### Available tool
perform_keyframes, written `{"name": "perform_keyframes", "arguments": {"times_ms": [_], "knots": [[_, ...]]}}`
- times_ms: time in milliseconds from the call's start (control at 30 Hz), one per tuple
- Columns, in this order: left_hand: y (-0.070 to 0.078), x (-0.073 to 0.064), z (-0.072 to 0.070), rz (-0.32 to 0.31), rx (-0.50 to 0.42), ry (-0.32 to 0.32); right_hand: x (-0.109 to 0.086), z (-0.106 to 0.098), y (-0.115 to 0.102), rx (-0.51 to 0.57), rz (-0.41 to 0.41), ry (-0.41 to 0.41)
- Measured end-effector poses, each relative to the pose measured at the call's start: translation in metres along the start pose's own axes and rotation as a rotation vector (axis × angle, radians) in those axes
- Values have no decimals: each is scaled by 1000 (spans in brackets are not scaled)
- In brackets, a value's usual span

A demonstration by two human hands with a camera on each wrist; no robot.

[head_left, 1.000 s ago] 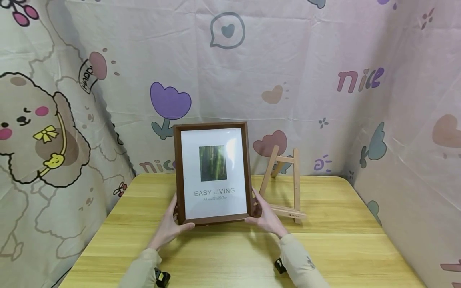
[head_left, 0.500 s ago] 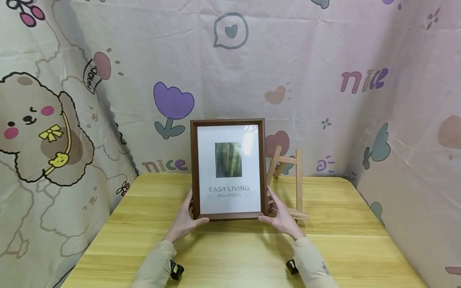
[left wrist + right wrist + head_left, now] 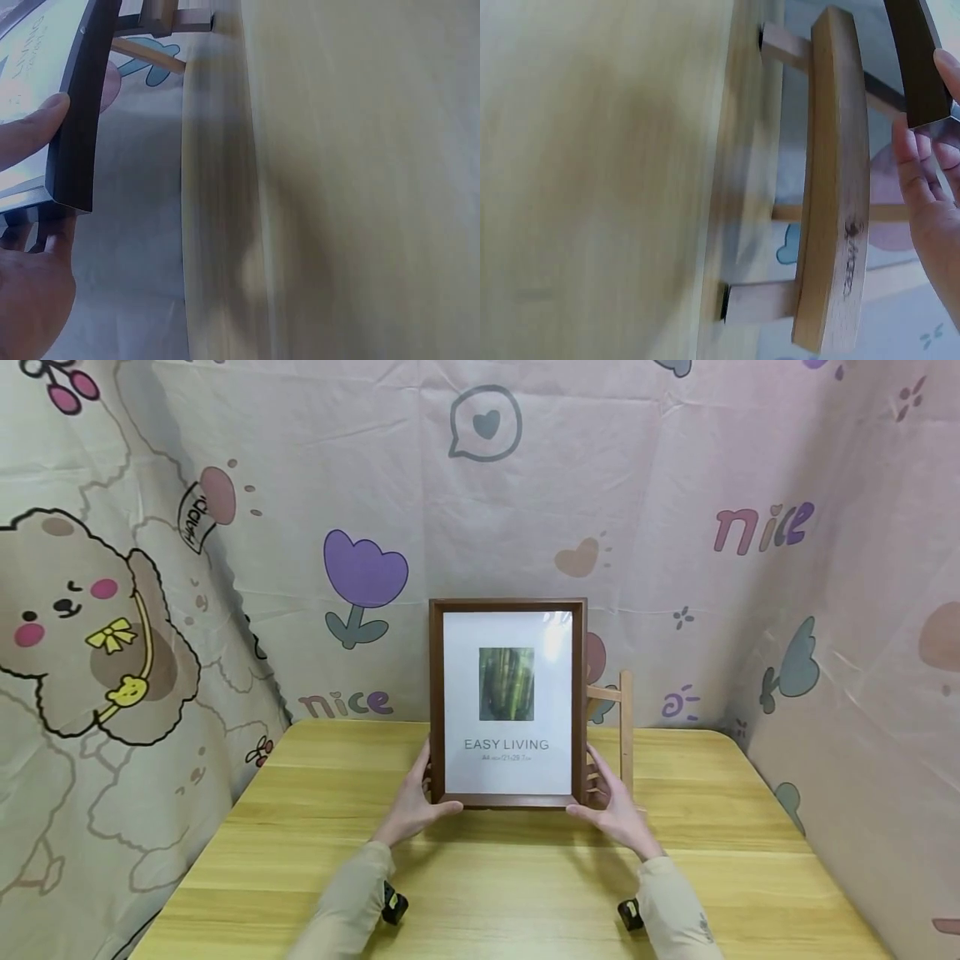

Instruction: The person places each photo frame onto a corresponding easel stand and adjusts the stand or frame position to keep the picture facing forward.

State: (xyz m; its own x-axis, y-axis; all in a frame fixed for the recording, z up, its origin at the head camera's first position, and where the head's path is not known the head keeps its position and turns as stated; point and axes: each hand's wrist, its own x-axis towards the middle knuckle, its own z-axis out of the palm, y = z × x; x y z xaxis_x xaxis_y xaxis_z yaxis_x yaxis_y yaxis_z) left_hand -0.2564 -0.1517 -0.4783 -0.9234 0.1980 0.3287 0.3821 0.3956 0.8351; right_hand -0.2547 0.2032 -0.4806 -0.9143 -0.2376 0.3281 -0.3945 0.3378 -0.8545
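Note:
A brown picture frame [image 3: 437,693] with a white sheet and a small green bamboo picture stands upright between both hands. My left hand [image 3: 411,803] grips its lower left corner, thumb over the front and fingers behind. At the lower right corner my right hand [image 3: 617,810] grips it the same way. In both wrist views the frame is raised above the table. Behind it stands a small wooden easel [image 3: 627,727], its left part hidden by the frame. The right wrist view shows the easel's ledge [image 3: 832,180] close beside the right hand.
The wooden table [image 3: 300,843] spans the lower view, with its back edge against a printed cloth [image 3: 495,510]. More cloth hangs at both sides. A black wrist camera [image 3: 394,903] sits at the left sleeve, another camera [image 3: 630,913] at the right.
Both hands have carried the picture frame to the right and slightly up, and its tilt has straightened. It now covers much of the easel, which stays in place.

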Motion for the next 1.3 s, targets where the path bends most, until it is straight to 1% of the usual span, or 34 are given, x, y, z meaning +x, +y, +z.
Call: {"name": "perform_keyframes", "arguments": {"times_ms": [133,300,433,600,733,867,967,1167,1300], "knots": [[3,8,9,9,21,-9,-3,-10,2,40,-11,10],[6,18,20,54,32,-18,-6,-21,3,98,-23,7],[10,26,29,56,42,-32,-9,-30,7,108,-36,9],[15,35,40,48,51,-56,-13,-38,12,89,-32,44],[16,40,48,59,43,-56,-15,-40,15,93,-62,55],[15,44,55,67,27,-69,-17,-43,18,94,-78,66],[15,47,59,82,17,-78,-18,-44,20,80,-86,85],[16,53,69,86,8,-95,-22,-49,22,72,-143,128],[17,57,74,89,-11,-105,-24,-52,24,62,-125,131]]}}
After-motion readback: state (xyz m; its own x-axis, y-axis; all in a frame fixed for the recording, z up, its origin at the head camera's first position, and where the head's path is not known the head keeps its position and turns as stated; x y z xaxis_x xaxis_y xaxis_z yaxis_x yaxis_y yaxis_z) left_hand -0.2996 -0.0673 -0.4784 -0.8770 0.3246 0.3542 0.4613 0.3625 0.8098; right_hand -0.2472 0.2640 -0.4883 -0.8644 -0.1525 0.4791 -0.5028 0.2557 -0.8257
